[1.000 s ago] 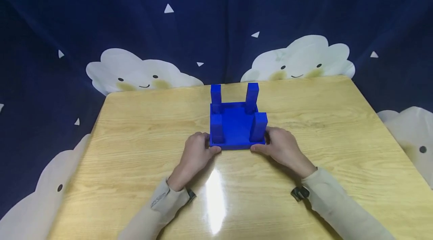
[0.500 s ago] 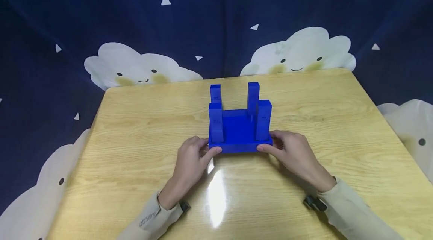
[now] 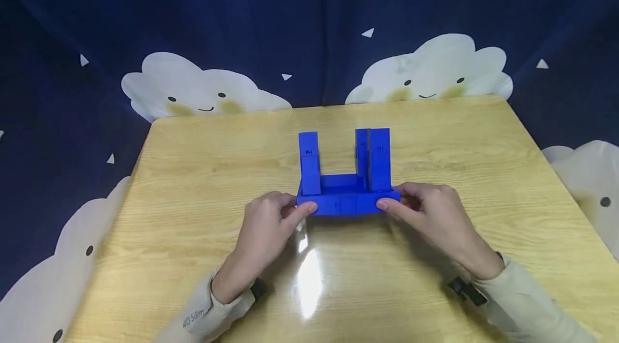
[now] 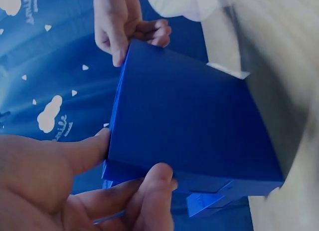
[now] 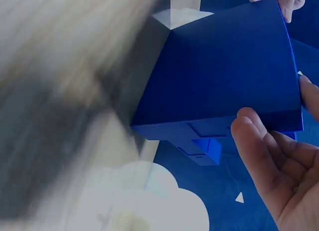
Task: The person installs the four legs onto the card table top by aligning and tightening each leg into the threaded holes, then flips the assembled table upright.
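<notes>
A blue square piece [image 3: 349,205] with a low rim and several tall square posts [image 3: 380,160] looks like a small table turned legs-up. Its near side is raised off the wooden table, and its smooth flat underside [image 4: 184,111] faces both wrist cameras. My left hand [image 3: 263,227] pinches the near left corner, thumb on the front wall and fingers at the side. At the near right corner my right hand [image 3: 440,219] grips likewise, its thumb on the front wall. One far post is hidden behind the near left post in the head view.
The wood-grain table [image 3: 203,171] carries a bright light reflection in front of the piece. A dark blue curtain [image 3: 324,20] with white clouds hangs behind and at both sides. Dark wrist straps sit by both sleeves.
The blue piece has come up and tilted, so its front wall shows more and its inner floor less. Both hands moved with it, spreading slightly apart in view; their grip stays.
</notes>
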`<control>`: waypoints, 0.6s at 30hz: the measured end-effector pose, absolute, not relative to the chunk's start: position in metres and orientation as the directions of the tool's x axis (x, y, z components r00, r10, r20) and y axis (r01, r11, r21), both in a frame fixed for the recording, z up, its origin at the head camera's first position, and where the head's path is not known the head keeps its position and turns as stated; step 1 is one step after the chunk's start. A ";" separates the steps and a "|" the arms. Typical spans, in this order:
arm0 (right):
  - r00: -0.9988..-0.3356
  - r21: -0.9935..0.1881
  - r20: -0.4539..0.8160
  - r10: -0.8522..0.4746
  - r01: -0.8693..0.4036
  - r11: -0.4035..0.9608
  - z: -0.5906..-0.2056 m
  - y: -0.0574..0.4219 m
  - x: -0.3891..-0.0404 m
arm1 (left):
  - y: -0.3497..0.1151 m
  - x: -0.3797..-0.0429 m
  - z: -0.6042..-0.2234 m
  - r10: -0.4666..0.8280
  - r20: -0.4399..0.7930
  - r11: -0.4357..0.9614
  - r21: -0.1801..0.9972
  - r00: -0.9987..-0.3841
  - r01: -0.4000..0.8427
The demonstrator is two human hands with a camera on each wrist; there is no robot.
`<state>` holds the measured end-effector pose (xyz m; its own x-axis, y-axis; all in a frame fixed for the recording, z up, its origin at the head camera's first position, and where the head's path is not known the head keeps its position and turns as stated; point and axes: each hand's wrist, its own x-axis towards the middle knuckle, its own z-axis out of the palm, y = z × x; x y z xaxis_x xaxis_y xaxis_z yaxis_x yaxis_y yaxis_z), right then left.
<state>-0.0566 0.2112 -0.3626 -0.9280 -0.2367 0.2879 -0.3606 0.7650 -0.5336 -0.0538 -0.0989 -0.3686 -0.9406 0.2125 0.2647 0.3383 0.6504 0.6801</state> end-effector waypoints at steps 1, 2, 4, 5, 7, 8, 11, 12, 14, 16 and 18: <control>-0.926 -0.527 0.292 -0.240 -0.366 0.767 -0.360 0.211 -0.059 | -0.099 -0.057 -0.365 0.214 0.241 0.645 0.693 -0.947 0.322; -0.926 -0.527 0.290 -0.242 -0.365 0.767 -0.358 0.212 -0.062 | -0.100 -0.062 -0.362 0.216 0.215 0.643 0.702 -0.952 0.304; -0.930 -0.530 0.278 -0.241 -0.357 0.769 -0.354 0.213 -0.069 | -0.101 -0.072 -0.355 0.224 0.166 0.633 0.724 -0.960 0.273; -0.932 -0.532 0.270 -0.240 -0.352 0.770 -0.351 0.213 -0.073 | -0.101 -0.076 -0.352 0.229 0.146 0.628 0.733 -0.962 0.261; -0.939 -0.542 0.251 -0.234 -0.337 0.770 -0.346 0.214 -0.080 | -0.102 -0.086 -0.346 0.237 0.120 0.632 0.734 -0.964 0.247; -0.943 -0.549 0.239 -0.232 -0.329 0.768 -0.344 0.215 -0.084 | -0.102 -0.090 -0.343 0.241 0.110 0.635 0.733 -0.964 0.242; -0.951 -0.563 0.199 -0.236 -0.308 0.767 -0.339 0.216 -0.095 | -0.103 -0.102 -0.335 0.241 0.065 0.643 0.737 -0.968 0.210; -0.954 -0.567 0.181 -0.238 -0.299 0.767 -0.337 0.216 -0.099 | -0.104 -0.105 -0.332 0.239 0.045 0.646 0.739 -0.970 0.193; -0.960 -0.574 0.141 -0.244 -0.280 0.769 -0.333 0.217 -0.107 | -0.104 -0.113 -0.327 0.238 -0.005 0.650 0.743 -0.971 0.156; -0.962 -0.578 0.103 -0.253 -0.264 0.772 -0.329 0.217 -0.115 | -0.105 -0.122 -0.321 0.237 -0.057 0.663 0.739 -0.970 0.119; -0.963 -0.581 0.066 -0.262 -0.251 0.774 -0.326 0.217 -0.123 | -0.105 -0.131 -0.315 0.237 -0.112 0.677 0.732 -0.965 0.081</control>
<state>-0.1228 0.2167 -0.3255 -0.9627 -0.2621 0.0664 -0.2509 0.7739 -0.5815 -0.1315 -0.1051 -0.3152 -0.9651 0.2367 -0.1124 0.0808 0.6767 0.7318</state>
